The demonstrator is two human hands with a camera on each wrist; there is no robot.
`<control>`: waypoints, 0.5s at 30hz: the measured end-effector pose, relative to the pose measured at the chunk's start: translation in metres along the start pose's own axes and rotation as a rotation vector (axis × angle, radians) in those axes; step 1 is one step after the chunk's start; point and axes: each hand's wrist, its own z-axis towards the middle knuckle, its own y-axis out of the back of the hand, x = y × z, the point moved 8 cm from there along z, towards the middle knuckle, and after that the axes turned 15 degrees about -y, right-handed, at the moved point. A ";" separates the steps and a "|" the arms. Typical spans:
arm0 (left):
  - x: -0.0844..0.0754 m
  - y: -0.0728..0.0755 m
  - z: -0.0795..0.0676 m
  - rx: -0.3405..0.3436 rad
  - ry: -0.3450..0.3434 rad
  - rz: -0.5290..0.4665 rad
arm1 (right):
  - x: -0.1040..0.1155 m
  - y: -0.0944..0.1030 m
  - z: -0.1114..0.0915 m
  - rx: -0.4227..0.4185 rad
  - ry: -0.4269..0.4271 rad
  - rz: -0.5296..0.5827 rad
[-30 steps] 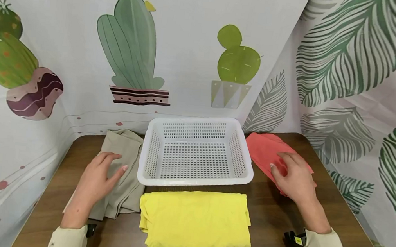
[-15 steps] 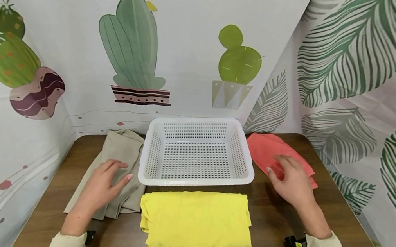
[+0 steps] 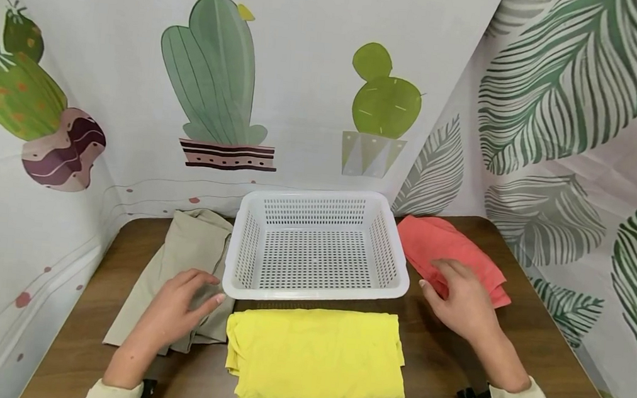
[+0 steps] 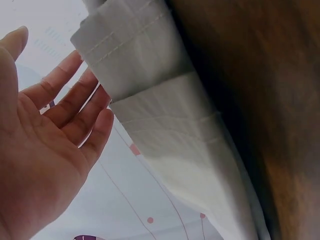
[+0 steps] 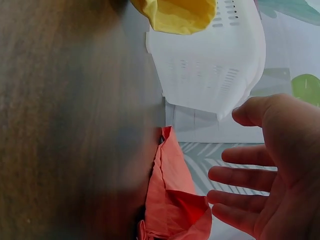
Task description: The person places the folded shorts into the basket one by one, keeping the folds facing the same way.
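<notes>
Yellow cloth (image 3: pixel 316 358): lying folded on the brown table (image 3: pixel 427 392), nearest me.
Left hand (image 3: pixel 177 308): hovering at the beige cloth (image 3: pixel 195 242), fingers curving loosely, thumb standing wide; I am not able to tell whether it's touching.
Right hand (image 3: pixel 464 305): hovering by the red cloth (image 3: pixel 442 240), fingers slightly parted, thumb wide.
White basket (image 3: pixel 315 297): sitting behind the yellow cloth, between the beige and red ones.
Backdrop (image 3: pixel 310 34): hanging farthest, showing printed cacti.

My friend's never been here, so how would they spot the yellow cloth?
On the brown table, find the white basket. The yellow cloth lies folded just on its near side. It alone is yellow; the beige cloth and red cloth flank the basket.
</notes>
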 end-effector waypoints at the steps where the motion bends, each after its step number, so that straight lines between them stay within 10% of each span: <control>1: -0.001 -0.001 0.000 0.006 -0.003 0.000 | 0.001 -0.001 -0.001 0.011 -0.003 -0.003; 15: -0.015 -0.011 0.000 0.044 -0.056 -0.053 | 0.009 -0.006 -0.009 0.070 0.013 -0.007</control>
